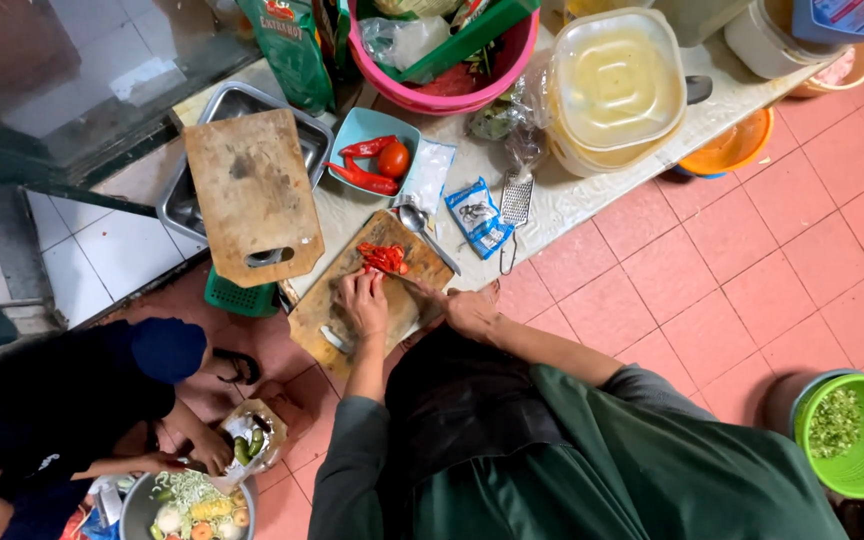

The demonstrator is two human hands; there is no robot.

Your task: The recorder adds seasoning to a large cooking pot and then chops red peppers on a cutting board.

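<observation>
The left hand (363,301) presses flat, fingers together, on a heap of cut red chilli (383,258) lying on a wooden cutting board (327,315) at the near edge of the counter, while the right hand (469,310) is closed around a knife (410,281) whose blade touches the chilli. Just beyond the board sit a blue dish (364,128) of whole red chillies and a tomato, a metal spoon (422,230) and a small grater (516,200). At the near left another person (72,400) crouches over a bowl of vegetables (192,508).
</observation>
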